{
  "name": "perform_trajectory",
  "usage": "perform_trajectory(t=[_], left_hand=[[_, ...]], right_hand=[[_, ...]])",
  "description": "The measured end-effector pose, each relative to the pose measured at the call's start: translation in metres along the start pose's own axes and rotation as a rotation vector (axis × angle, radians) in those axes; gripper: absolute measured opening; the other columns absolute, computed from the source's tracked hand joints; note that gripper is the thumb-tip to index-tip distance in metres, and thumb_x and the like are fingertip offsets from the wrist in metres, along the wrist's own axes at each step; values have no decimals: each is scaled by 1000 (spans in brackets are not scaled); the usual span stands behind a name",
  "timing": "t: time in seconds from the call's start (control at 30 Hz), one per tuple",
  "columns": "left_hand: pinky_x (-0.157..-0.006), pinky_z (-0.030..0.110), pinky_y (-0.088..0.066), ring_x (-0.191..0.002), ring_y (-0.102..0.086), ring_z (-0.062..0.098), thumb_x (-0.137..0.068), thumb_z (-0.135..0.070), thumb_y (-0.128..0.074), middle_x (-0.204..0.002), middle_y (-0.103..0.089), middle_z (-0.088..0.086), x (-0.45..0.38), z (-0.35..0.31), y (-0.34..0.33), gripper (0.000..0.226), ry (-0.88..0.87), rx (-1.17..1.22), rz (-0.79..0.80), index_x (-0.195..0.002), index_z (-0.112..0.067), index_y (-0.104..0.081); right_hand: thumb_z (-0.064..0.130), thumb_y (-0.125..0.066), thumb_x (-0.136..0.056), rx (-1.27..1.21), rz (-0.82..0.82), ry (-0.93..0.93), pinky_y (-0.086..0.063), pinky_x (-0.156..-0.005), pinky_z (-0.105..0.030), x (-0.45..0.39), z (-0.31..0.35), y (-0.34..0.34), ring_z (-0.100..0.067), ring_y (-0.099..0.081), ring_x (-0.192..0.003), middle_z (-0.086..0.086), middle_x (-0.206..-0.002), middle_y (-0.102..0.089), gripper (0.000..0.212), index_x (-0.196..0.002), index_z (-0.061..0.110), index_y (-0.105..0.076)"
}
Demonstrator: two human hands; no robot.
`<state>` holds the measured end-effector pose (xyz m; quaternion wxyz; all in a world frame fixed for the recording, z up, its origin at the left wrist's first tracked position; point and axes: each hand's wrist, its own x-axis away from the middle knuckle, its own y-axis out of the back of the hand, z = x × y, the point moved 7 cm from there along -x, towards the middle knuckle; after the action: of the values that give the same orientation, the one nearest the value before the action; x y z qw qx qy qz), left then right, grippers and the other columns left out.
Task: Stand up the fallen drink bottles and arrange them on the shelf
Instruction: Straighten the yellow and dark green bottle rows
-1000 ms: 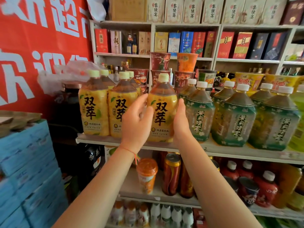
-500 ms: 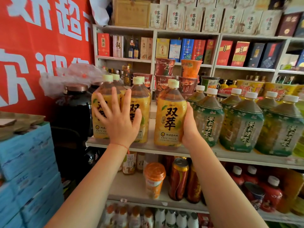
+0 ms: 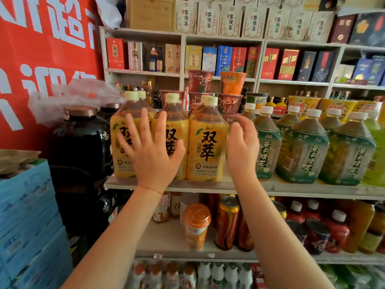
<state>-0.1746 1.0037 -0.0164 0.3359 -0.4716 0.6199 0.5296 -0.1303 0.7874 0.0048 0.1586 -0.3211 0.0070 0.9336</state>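
On shelf, three yellow bottles standing upright in row, left of green bottles. Left hand spreading flat over two leftmost; right hand hovering open, gripping nothing, beside third.

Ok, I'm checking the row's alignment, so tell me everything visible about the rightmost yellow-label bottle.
The rightmost yellow-label bottle is clear plastic holding amber drink, with a pale cap and a yellow wrap printed in black characters. It stands upright at the shelf front, tight beside its yellow neighbour. Neither hand grips it.
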Motion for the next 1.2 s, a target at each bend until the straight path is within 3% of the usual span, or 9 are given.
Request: perform_trajectory(t=[0.1, 0.2, 0.37, 0.47, 0.63, 0.73, 0.87, 1.0, 1.2], left_hand=[[-122, 62, -7, -154, -15, 38, -96, -50, -44, -165, -26, 14, 1, -32, 5, 67, -136, 88, -48, -155, -19, -38], [-122, 61, -12, -154, -17, 35, -98, -44, -44, -165, -27, 14, 2, -67, 1, 64, -204, 161, -24, -156, -20, -36], [-120, 61, -17, -148, -31, 40, -98, -39, -48, -159, -35, 22, -12, -115, -13, 55, -270, 152, 2, -151, -25, -45], [-120, 59, -17, -144, -36, 41, -98, -37, -48, -156, -36, 26, -15, -128, -19, 47, -234, 126, 4, -141, -21, -58], [-121, 59, -22, -149, -26, 43, -96, -26, -54, -158, -31, 27, -8, -137, -20, 41, -204, 165, -41, -134, -11, -61], [-121, 51, -28, -150, -30, 34, -98, -17, -50, -156, -38, 22, 17, -178, -9, 42, -270, 488, -40, -137, -2, -56], [-126, 40, -21, -153, -21, 10, -98, -41, -45, -165, -26, 0, 45, -195, -41, 71, 217, 908, 266, -160, -16, -19], [-116, 38, -38, -131, -48, 0, -86, -45, -62, -142, -52, -16, 40, -182, -70, 76, 549, 1079, 304, -154, -30, -31], [-115, 51, -37, -139, -44, 16, -59, -90, -58, -150, -48, -12, 41, -181, -112, 106, 773, 1040, 621, -150, -39, -39]], right_hand=[[17, -49, -94, 160, -178, 278, -35, -106, -23, -16, 16, 38, -13, -41, -129, 1, -138, -47, 44, -138, 18, -46], [27, -48, -97, 289, -140, 36, -29, -115, -35, -44, -20, 64, -23, -33, -141, -6, -153, -37, 58, -151, 16, -31], [64, -49, -94, 125, 111, -412, -38, -103, -40, -64, -75, 78, -25, -48, -130, -1, -140, -50, 67, -151, 29, -37], [71, -49, -90, 111, 166, -422, -37, -109, -43, -64, -80, 79, -25, -47, -133, 0, -144, -51, 71, -147, 30, -43], [83, -41, -80, 3, 214, -454, -49, -99, -42, -53, -88, 66, -17, -65, -104, 6, -106, -73, 56, -95, 36, -66], [60, -34, -101, -39, 160, -330, -45, -83, -25, -50, -82, 68, -2, -60, -96, 10, -104, -68, 44, -112, 30, -65], [71, -29, -93, -29, 219, -312, -42, -99, -30, -45, -85, 67, -11, -56, -118, 6, -130, -60, 71, -141, 23, -50], [58, -41, -100, -22, 272, -323, -32, -99, -26, -45, -87, 71, -13, -44, -132, 4, -141, -48, 68, -155, 21, -30], [81, -29, -89, 11, 298, -468, -27, -119, -47, -58, -96, 69, -29, -34, -146, -6, -160, -36, 90, -157, 22, -30]])
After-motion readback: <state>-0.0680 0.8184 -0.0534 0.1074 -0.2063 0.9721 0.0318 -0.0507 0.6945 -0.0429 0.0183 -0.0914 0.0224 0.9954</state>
